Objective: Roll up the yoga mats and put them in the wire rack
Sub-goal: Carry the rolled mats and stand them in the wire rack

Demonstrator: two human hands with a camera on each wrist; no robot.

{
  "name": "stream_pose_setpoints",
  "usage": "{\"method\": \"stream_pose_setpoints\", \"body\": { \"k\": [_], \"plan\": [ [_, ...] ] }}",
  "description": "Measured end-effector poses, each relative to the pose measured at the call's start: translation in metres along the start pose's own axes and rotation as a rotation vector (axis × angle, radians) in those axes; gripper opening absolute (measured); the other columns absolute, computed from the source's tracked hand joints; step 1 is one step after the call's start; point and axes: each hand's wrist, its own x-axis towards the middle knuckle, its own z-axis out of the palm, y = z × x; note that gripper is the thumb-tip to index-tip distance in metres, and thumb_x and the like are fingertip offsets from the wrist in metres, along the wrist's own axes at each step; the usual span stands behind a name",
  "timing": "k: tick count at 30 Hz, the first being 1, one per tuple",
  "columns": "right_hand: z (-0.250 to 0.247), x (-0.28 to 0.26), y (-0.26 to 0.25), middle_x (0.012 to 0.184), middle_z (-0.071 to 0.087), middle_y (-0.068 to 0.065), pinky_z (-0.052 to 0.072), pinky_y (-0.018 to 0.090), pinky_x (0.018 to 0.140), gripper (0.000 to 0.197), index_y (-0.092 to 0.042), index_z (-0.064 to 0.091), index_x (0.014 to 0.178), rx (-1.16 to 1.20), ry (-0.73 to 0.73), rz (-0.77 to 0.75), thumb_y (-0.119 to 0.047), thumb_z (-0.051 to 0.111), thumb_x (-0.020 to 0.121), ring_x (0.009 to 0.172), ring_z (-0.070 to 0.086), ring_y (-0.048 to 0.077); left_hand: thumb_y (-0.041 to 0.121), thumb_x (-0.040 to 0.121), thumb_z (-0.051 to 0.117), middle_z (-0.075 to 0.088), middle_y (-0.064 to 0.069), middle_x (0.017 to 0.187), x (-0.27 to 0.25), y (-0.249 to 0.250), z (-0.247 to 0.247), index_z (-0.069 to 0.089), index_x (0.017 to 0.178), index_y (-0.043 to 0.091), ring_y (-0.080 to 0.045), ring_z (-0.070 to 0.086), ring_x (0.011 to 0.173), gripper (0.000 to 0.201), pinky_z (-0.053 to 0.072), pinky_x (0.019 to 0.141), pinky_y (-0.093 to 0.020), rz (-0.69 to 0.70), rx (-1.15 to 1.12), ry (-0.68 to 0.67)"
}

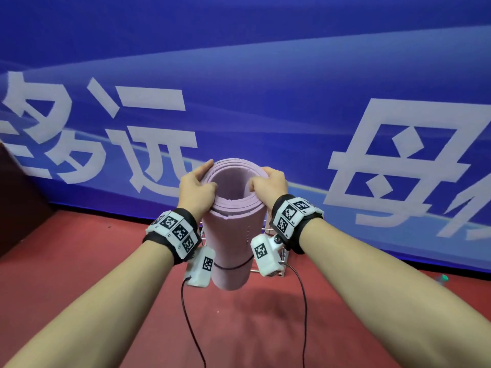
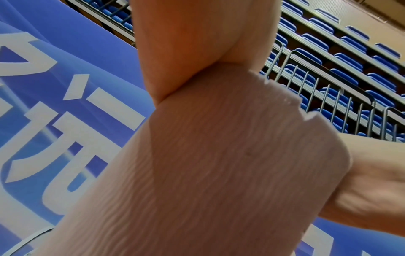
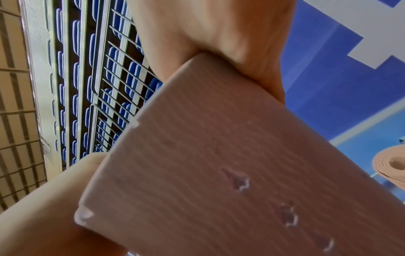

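A rolled pink yoga mat (image 1: pixel 230 243) stands upright in front of me, bound near its lower end by a thin dark band. My left hand (image 1: pixel 196 188) grips its top rim from the left, thumb inside the roll. My right hand (image 1: pixel 269 183) grips the rim from the right the same way. The mat's ribbed skin (image 2: pixel 230 164) fills the left wrist view, and the right wrist view shows its dented surface (image 3: pixel 219 164). Behind the mat, thin bars of the wire rack (image 1: pixel 273 270) show; most of it is hidden.
A blue banner (image 1: pixel 265 102) with big white characters runs across the back. Red floor (image 1: pixel 239 328) lies below. A dark panel (image 1: pixel 18 203) stands at the left. Another rolled mat end (image 3: pixel 392 164) shows at the right edge. Railings and blue seats (image 2: pixel 328 69) rise behind.
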Motion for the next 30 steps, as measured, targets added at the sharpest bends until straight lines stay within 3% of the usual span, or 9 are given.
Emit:
{"method": "stream_pose_setpoints", "body": {
  "k": [3,8,12,16,18,21,30],
  "plan": [
    [-0.002,0.035,-0.006,0.057,0.054,-0.004,0.048,0.03,0.06,0.014,-0.015,0.066,0.07,0.021,0.015,-0.006,-0.004,0.062,0.062,0.065,0.051,0.023,-0.015,0.08,0.049,0.071,-0.001,0.115,0.034,0.005,0.014,0.059,0.139,0.017,-0.011,0.07,0.094,0.067,0.058,0.084,-0.025,0.011,-0.015,-0.004],
    [0.008,0.099,-0.019,0.064,0.059,-0.001,0.046,0.027,0.057,0.018,-0.015,0.069,0.073,0.037,0.037,-0.011,-0.006,0.063,0.059,0.066,0.052,0.024,-0.014,0.08,0.049,0.071,0.0,0.117,0.098,0.01,0.033,0.06,0.138,0.016,-0.012,0.07,0.099,0.066,0.058,0.09,-0.029,0.046,-0.038,-0.012],
    [0.023,0.145,-0.031,0.063,0.059,0.0,0.045,0.026,0.053,0.017,-0.014,0.068,0.07,0.041,0.089,-0.016,-0.007,0.062,0.056,0.063,0.054,0.024,-0.015,0.081,0.05,0.07,0.001,0.119,0.155,0.011,0.043,0.059,0.138,0.014,-0.003,0.068,0.094,0.065,0.055,0.084,-0.018,0.081,-0.054,-0.039],
    [0.043,0.187,-0.04,0.062,0.059,0.001,0.045,0.027,0.052,0.022,-0.011,0.068,0.073,0.057,0.146,-0.006,-0.009,0.06,0.053,0.059,0.052,0.024,-0.014,0.079,0.05,0.071,0.002,0.118,0.21,0.007,0.048,0.06,0.138,0.016,-0.01,0.069,0.101,0.067,0.057,0.093,-0.029,0.098,-0.053,-0.098],
    [0.052,0.205,-0.043,0.066,0.061,0.001,0.046,0.027,0.053,0.022,-0.011,0.069,0.076,0.053,0.168,0.005,-0.008,0.061,0.055,0.062,0.054,0.024,-0.013,0.078,0.051,0.072,0.004,0.115,0.235,0.003,0.049,0.061,0.137,0.018,-0.012,0.071,0.097,0.068,0.059,0.09,-0.033,0.093,-0.045,-0.132],
    [0.066,0.232,-0.05,0.069,0.063,0.002,0.045,0.025,0.053,0.023,-0.012,0.07,0.077,0.051,0.19,0.008,-0.007,0.061,0.057,0.064,0.055,0.023,-0.013,0.078,0.05,0.073,0.005,0.111,0.271,-0.003,0.05,0.061,0.137,0.018,-0.011,0.071,0.091,0.068,0.06,0.087,-0.033,0.093,-0.07,-0.155],
    [0.089,0.291,-0.032,0.067,0.064,0.0,0.048,0.027,0.057,0.023,-0.017,0.071,0.077,0.043,0.251,0.061,-0.008,0.061,0.058,0.065,0.056,0.023,-0.013,0.078,0.051,0.072,0.003,0.115,0.335,-0.029,0.073,0.064,0.133,0.019,-0.012,0.07,0.099,0.066,0.057,0.094,-0.034,0.088,-0.07,-0.201]
  ]
}}
